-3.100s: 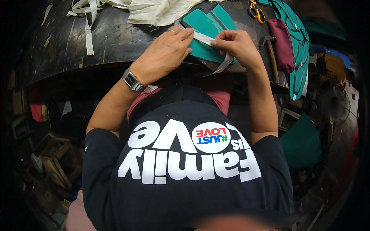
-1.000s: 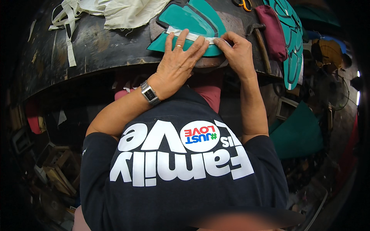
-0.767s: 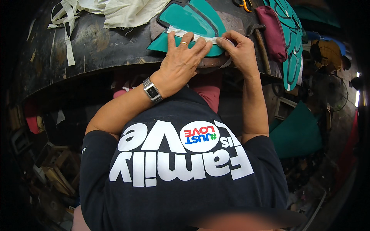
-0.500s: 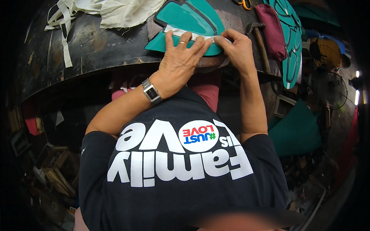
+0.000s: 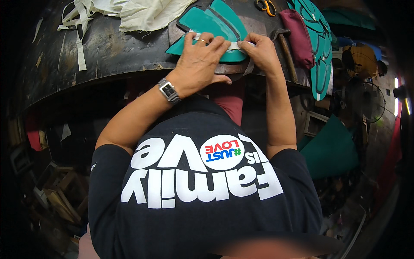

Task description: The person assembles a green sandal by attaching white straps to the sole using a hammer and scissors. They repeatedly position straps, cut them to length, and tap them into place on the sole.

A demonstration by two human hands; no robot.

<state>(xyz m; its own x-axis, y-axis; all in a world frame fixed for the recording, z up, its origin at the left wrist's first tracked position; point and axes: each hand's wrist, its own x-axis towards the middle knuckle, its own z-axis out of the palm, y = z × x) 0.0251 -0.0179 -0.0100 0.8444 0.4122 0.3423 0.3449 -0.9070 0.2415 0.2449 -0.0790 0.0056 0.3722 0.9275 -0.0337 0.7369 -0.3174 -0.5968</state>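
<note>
A teal piece with black edging (image 5: 207, 23) lies at the table's near edge, on a brownish slab (image 5: 258, 28). Across it runs a white cloth strip (image 5: 234, 45), partly covered by my fingers. My left hand (image 5: 197, 60), with a ring and a wristwatch, rests on the piece, its fingertips pressed down along the strip, fingers a little bent and the thumb sticking out to the right. At the strip's right end, my right hand (image 5: 260, 51) pinches it between thumb and fingers. What lies under my left palm is hidden.
Off-white cloth (image 5: 148, 15) and loose narrow strips (image 5: 80, 32) lie at the back left. On the right are a hammer (image 5: 286, 54), a maroon pouch (image 5: 297, 39), orange-handled scissors (image 5: 268, 6) and more black-edged teal pieces (image 5: 320, 64). A fan (image 5: 368, 101) stands beyond the table.
My left hand's thumb now stretches out to the right and its fingers are drawn closer together. My right hand keeps its pinch at the strip's end. The whole view has shifted slightly.
</note>
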